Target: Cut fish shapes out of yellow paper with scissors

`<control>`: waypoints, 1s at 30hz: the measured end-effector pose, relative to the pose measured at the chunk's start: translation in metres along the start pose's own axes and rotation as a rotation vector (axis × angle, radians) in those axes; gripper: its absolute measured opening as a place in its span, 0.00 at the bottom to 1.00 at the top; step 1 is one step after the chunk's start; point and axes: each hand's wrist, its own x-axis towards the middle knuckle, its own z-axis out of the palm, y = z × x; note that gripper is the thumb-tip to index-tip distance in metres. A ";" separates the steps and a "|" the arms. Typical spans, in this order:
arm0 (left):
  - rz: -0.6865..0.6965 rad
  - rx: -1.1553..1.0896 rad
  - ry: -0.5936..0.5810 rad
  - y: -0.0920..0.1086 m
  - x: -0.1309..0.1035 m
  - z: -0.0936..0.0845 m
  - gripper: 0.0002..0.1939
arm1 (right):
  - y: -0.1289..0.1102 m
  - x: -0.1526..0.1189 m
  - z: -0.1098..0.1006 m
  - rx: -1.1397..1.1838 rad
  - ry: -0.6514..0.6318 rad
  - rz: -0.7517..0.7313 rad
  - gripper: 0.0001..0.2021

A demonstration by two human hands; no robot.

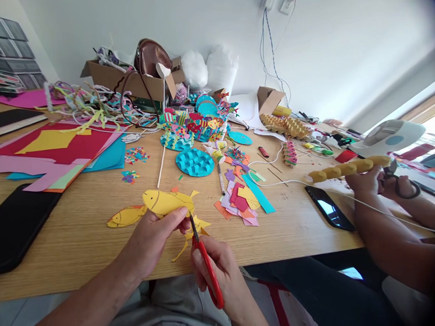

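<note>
A yellow paper fish (pixel 162 202) with a drawn eye and outline is pinched between the thumb and fingers of my left hand (pixel 161 232). My right hand (pixel 216 265) is closed on red-handled scissors (pixel 210 269), whose dark blades meet the fish's tail end. Another yellow paper fish (pixel 124 217) lies on the table just left of my left hand. Yellow paper offcuts (pixel 180 252) lie under and between the hands. The inner fingers of both hands are partly hidden.
At right a person's hands (pixel 368 182) hold scissors and a yellow folded strip, above a phone (pixel 329 208). Paper scraps (pixel 239 202), a pen (pixel 221 179) and a wooden stick (pixel 162 166) lie ahead. A black tablet-like object (pixel 19 227) is at left.
</note>
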 end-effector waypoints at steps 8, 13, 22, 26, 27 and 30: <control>-0.003 0.013 -0.031 -0.001 0.002 -0.001 0.08 | 0.002 -0.001 -0.002 -0.013 0.001 -0.028 0.23; -0.029 -0.047 -0.026 -0.003 0.000 0.001 0.08 | 0.004 0.000 -0.002 -0.045 0.019 -0.045 0.24; 0.026 -0.046 -0.113 0.023 0.010 -0.028 0.07 | 0.002 -0.003 -0.014 -0.208 -0.014 -0.050 0.22; 0.046 0.296 -0.212 0.048 0.023 -0.051 0.08 | -0.002 -0.003 -0.021 -0.298 -0.080 -0.103 0.19; 0.033 0.395 -0.267 0.054 0.027 -0.054 0.07 | -0.003 -0.003 -0.022 -0.335 -0.090 -0.121 0.18; 0.025 0.614 -0.460 0.068 0.034 -0.051 0.08 | -0.007 -0.002 -0.024 -0.454 -0.102 -0.165 0.18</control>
